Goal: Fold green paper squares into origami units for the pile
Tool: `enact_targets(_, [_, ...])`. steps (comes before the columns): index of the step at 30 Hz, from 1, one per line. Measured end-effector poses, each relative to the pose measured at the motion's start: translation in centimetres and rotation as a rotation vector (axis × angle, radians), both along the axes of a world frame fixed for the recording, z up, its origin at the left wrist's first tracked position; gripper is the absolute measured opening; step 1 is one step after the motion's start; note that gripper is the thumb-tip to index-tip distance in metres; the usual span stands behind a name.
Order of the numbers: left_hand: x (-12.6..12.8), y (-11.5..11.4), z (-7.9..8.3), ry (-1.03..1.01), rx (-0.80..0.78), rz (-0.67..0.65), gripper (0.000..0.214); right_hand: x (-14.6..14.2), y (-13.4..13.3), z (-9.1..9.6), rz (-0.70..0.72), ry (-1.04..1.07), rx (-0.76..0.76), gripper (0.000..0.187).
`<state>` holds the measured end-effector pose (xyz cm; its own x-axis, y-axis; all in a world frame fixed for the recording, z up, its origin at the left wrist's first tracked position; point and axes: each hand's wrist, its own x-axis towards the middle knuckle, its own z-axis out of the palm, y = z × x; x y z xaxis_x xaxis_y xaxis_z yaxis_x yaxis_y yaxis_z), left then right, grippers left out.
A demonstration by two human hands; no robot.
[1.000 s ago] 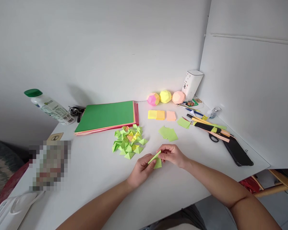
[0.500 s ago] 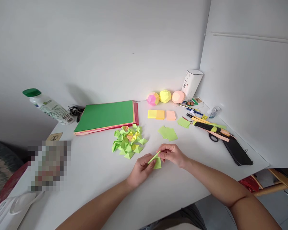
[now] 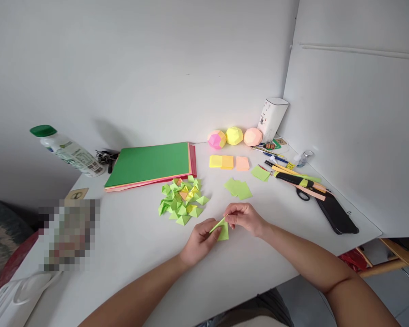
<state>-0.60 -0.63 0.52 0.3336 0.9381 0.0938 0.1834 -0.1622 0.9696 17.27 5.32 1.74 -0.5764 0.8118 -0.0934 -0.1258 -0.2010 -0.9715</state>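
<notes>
Both hands meet over the white table (image 3: pixel 129 236), pinching one small light-green paper square (image 3: pixel 222 230) that is partly folded. My left hand (image 3: pixel 201 240) holds its lower edge with closed fingers. My right hand (image 3: pixel 245 219) pinches the upper fold. Just behind them lies a heap of folded green, yellow and orange paper triangles (image 3: pixel 182 200). A few flat green squares (image 3: pixel 238 188) lie beyond my right hand.
A stack of coloured sheets, green on top (image 3: pixel 150 164), lies at the back. Three paper balls (image 3: pixel 234 136), sticky-note pads (image 3: pixel 228 162), a white cup (image 3: pixel 271 119), pens and scissors (image 3: pixel 298 182), a black phone (image 3: pixel 336 213) and a tipped bottle (image 3: pixel 68 152) surround the work area.
My right fingers have shifted slightly along the fold of the green paper. The view drifted a little; nothing else moved.
</notes>
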Motion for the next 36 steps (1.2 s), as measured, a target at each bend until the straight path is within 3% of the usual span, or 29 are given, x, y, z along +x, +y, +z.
enact_targets(16, [-0.02, 0.08, -0.03, 0.018, 0.01, 0.017, 0.033, 0.04, 0.09, -0.04, 0.004, 0.022, -0.033, 0.016])
enact_targets(23, [0.03, 0.07, 0.01, -0.028, -0.019, 0.024, 0.032, 0.1, 0.02, -0.07, -0.007, 0.007, 0.047, 0.017])
enact_targets(27, [0.03, 0.1, -0.11, -0.08, -0.098, 0.037, 0.034, 0.13, -0.21, 0.25, -0.014, -0.071, 0.177, 0.022])
enact_targets(33, [0.03, 0.17, -0.07, -0.092, -0.112, 0.019, 0.033, -0.07, -0.78, 0.3, 0.011, -0.197, 0.653, 0.022])
enact_targets(36, [0.06, 0.13, -0.21, -0.104, -0.134, 0.03, 0.03, -0.3, -0.79, 0.01, 0.013, -0.228, 0.729, 0.017])
